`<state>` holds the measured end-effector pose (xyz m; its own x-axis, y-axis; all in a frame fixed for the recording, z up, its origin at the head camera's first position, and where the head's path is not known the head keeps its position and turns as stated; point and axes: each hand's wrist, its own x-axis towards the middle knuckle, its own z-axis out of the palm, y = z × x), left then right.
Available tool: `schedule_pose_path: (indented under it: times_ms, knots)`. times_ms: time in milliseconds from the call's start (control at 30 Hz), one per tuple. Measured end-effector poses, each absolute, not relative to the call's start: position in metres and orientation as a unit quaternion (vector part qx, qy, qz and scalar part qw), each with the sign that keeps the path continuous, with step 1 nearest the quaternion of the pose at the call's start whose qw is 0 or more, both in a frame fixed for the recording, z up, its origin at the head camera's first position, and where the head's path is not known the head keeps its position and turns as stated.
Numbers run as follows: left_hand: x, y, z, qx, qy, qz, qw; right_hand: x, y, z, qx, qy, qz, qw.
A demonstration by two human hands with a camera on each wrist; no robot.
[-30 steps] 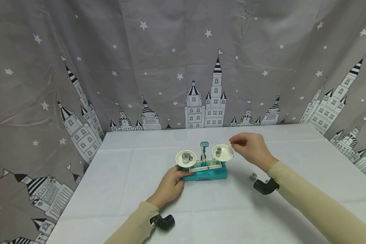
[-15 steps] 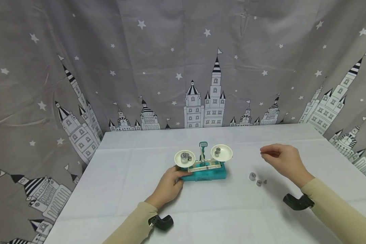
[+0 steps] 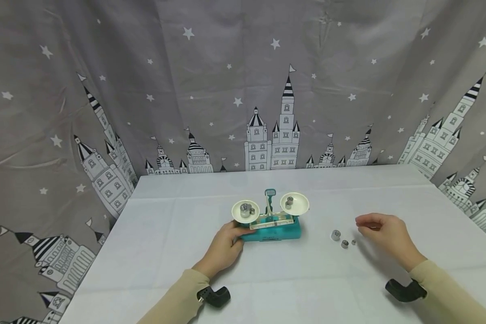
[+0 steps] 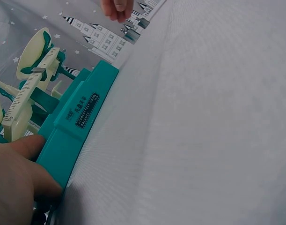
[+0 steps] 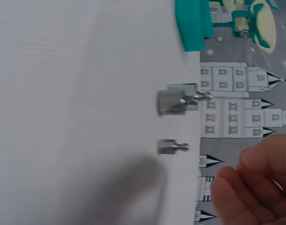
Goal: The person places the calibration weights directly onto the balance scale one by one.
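A teal two-pan balance (image 3: 272, 232) stands mid-table, its cream left pan (image 3: 236, 215) lower than its right pan (image 3: 302, 205). Metal weights (image 3: 245, 209) sit in the left pan, and smaller weights (image 3: 289, 203) in the right one. My left hand (image 3: 222, 248) grips the left end of the base; the left wrist view shows the thumb and a finger against the teal base (image 4: 79, 122). My right hand (image 3: 384, 234), fingers loosely curled and holding nothing, hovers right of three loose metal weights: a large one (image 3: 335, 235), a medium one (image 3: 344, 244) and a small one (image 3: 353, 242).
A white cloth (image 3: 178, 252) covers the table. Behind it hangs a grey curtain (image 3: 210, 58) printed with stars and castles. A black wrist mount (image 3: 213, 297) sits on the left sleeve, another mount (image 3: 406, 290) on the right.
My right hand has moved away from the right pan, rightward and then down toward the loose weights, uncovering them. My left hand stays on the balance's base.
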<state>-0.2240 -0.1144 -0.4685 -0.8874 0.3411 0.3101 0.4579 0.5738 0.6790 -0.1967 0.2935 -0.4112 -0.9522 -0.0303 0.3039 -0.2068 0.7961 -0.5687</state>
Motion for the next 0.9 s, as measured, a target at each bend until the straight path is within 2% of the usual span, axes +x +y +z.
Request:
schedule_pose_path:
  times_ms: [133,567,900]
  knots:
    - [-0.224,-0.115,-0.469,-0.228,-0.884,-0.401,0.073,-0.195,0.292,-0.421,0.066,-0.935,0.331,0.105]
    - [-0.224,-0.114,-0.469,-0.223,-0.887,-0.399,0.067,-0.197,0.29,-0.439,0.089,-0.904,0.417,0.034]
    - [-0.225,-0.114,-0.47,-0.221,-0.887,-0.4,0.071,-0.196,0.284,-0.441,0.09,-0.927,0.361,0.055]
